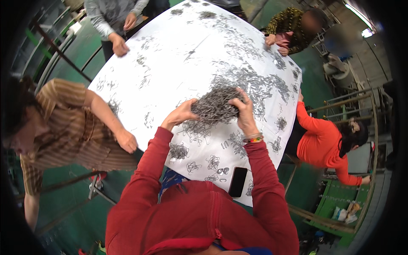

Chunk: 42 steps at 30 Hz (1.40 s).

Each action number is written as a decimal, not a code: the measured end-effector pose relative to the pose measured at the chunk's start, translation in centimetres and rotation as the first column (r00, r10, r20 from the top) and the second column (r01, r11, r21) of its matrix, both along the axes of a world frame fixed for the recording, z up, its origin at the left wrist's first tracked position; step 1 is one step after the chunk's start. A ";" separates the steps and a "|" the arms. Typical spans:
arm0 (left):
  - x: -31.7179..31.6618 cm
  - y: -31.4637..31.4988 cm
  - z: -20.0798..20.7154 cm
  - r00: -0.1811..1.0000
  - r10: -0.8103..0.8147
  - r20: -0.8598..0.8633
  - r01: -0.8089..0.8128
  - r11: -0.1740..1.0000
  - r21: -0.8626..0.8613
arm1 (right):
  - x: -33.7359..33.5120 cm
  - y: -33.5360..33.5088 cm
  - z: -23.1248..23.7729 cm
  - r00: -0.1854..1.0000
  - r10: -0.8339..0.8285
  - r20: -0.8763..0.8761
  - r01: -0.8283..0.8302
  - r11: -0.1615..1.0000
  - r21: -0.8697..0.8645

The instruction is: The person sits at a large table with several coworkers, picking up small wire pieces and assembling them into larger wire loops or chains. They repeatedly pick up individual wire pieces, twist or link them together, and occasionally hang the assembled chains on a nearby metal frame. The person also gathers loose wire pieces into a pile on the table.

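Note:
A large tangled clump of small grey metal wire hooks (pixel 216 105) is gripped between my two hands, over the white-covered table (pixel 170 68). My left hand (pixel 182 114) presses its left side, with the thumb on the clump. My right hand (pixel 244 111) is curled around its right side, fingers over the far edge and thumb in front. Just below the clump, more loose wire hooks (pixel 196 131) lie on the white sheet. A dense spread of grey metal pieces (pixel 242 76) lies beyond the clump. Some fingertips are hidden among the pieces.
Near my body lie a black phone (pixel 238 182) and small piles of hooks (pixel 178 150). Co-workers surround the table: a striped-clothed person (pixel 72 123) at left, a grey sleeve (pixel 100 21) at far left, a patterned sleeve (pixel 284 23) at far right, an orange-topped person (pixel 318 136) at right.

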<state>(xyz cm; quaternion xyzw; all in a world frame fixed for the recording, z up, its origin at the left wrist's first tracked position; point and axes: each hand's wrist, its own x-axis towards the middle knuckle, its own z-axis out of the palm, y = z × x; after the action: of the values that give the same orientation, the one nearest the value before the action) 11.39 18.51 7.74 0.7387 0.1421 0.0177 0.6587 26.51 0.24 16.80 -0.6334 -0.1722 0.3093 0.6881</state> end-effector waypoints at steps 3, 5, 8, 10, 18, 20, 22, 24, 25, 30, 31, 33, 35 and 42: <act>-1.0 0.5 -1.7 0.996 0.049 -0.074 -0.043 0.996 0.084 | -0.5 0.2 -1.6 0.999 -0.027 -0.027 0.027 1.000 -0.001; -1.7 1.0 -3.5 0.988 0.120 -0.101 -0.121 0.993 -0.007 | -0.7 0.3 -1.6 0.999 -0.031 -0.036 0.032 0.999 0.016; -2.2 2.0 -6.4 0.982 0.119 -0.149 -0.128 0.990 -0.051 | -0.7 0.2 -0.5 0.997 -0.033 -0.076 0.038 0.997 0.066; -2.3 2.4 -8.0 0.974 0.145 -0.172 -0.153 0.988 -0.029 | -0.4 0.0 0.7 0.996 -0.038 -0.082 0.047 0.994 0.100; -0.6 1.4 -10.4 0.965 0.259 -0.029 -0.188 0.768 0.612 | 5.1 -1.8 5.6 0.966 -0.157 -0.205 0.204 0.951 0.233; -0.3 0.9 -10.5 0.948 0.315 0.050 -0.272 0.714 0.645 | 7.6 -2.1 7.9 0.959 -0.073 -0.274 0.152 0.949 0.278; 0.3 0.9 -10.6 0.918 0.360 0.168 -0.379 0.665 0.643 | 9.3 -2.4 10.2 0.960 -0.051 -0.274 0.142 0.935 0.325; 0.9 1.3 -10.6 0.929 0.318 0.188 -0.358 0.652 0.668 | 10.7 -2.8 12.0 0.957 -0.065 -0.284 0.178 0.900 0.397; 1.2 1.3 -10.6 0.924 0.298 0.240 -0.378 0.621 0.686 | 11.7 -3.0 13.0 0.931 -0.144 -0.336 0.273 0.884 0.378; 3.5 1.1 -7.8 0.937 0.208 0.281 -0.343 0.707 0.619 | 16.2 -4.4 15.6 0.931 -0.057 -0.360 0.215 0.884 0.415; 4.2 0.9 -6.8 0.946 0.185 0.266 -0.310 0.758 0.574 | 16.8 -4.8 15.8 0.935 -0.066 -0.350 0.217 0.884 0.414; 6.0 0.4 -4.4 0.950 0.132 0.282 -0.259 0.839 0.479 | 17.7 -5.3 16.1 0.934 -0.068 -0.350 0.216 0.889 0.404; 8.2 -0.5 -2.0 0.969 0.101 0.228 -0.205 0.842 0.498 | 17.8 -5.3 16.4 0.930 -0.044 -0.365 0.206 0.885 0.417; 13.8 -2.6 2.8 0.929 -0.066 0.364 -0.132 0.859 0.494 | 13.7 -3.6 16.4 0.924 -0.019 -0.381 0.185 0.895 0.405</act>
<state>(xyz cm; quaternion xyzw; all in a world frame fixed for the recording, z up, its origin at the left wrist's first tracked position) 25.14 15.93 10.56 0.8672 0.0190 0.2045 0.4536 40.23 -3.31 33.16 -0.4034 -0.0709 0.3389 0.8470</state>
